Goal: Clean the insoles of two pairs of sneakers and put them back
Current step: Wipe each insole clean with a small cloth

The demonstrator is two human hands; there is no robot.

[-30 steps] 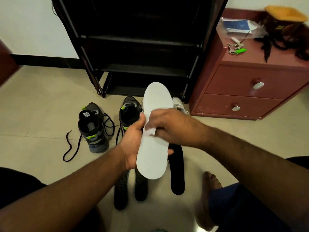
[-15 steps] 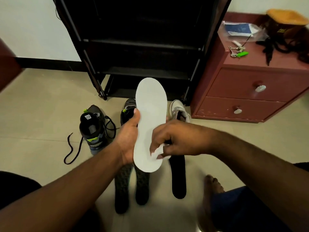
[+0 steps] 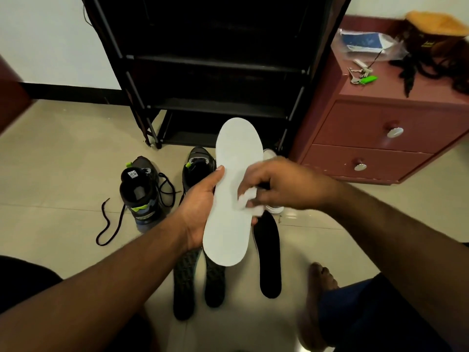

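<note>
My left hand [image 3: 200, 199] grips a white insole [image 3: 232, 194] by its left edge and holds it upright above the floor. My right hand [image 3: 281, 184] pinches a small white wipe [image 3: 250, 203] against the insole's middle right edge. Two dark patterned insoles [image 3: 185, 283] and a plain black insole [image 3: 269, 255] lie on the floor below. A dark sneaker with green accents [image 3: 140, 191] stands at the left, and its mate [image 3: 196, 163] sits behind my left hand. Part of a white sneaker [image 3: 270, 154] shows behind my right hand.
A black shoe rack [image 3: 215, 59] stands straight ahead. A maroon two-drawer cabinet [image 3: 375, 133] at the right carries keys, a plastic bag and dark cords. A loose black lace [image 3: 109, 224] trails on the tiles. My bare foot [image 3: 319, 295] rests at the lower right.
My right hand with the wipe went down to the insole's heel and has come back up to its middle. The insole stays in my left hand, shifting slightly.
</note>
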